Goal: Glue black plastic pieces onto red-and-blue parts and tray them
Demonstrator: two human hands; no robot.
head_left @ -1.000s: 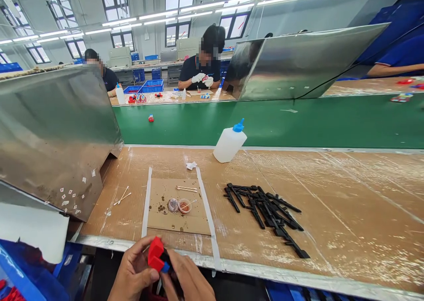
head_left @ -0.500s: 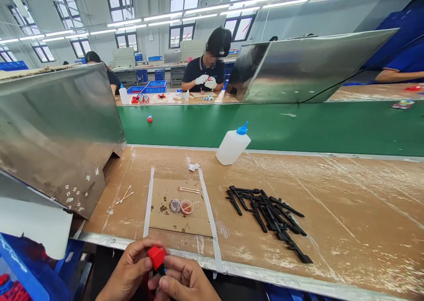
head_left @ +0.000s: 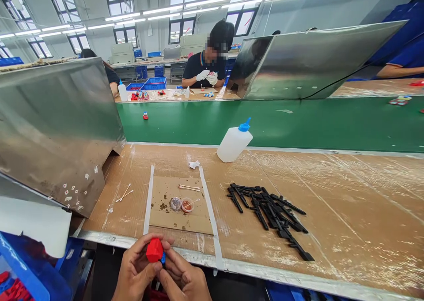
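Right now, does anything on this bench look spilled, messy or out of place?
Yes. Brown drips stain the taped cardboard pad around the two small round dishes. The black plastic strips lie in a loose tangle. The white squeeze bottle with the blue cap leans tilted.

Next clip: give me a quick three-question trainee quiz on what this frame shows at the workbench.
1. True or false: both hands hold the red plastic part at the near edge of the workbench.
2. Multiple choice: the pile of black plastic strips lies (A) on the green conveyor belt, (B) on the workbench right of the taped cardboard pad, (C) inside a blue bin.
3. Fill in: the white squeeze bottle has a ____ cap.

Key:
1. True. The left hand and right hand meet around it, fingers closed on it.
2. B.
3. Blue.
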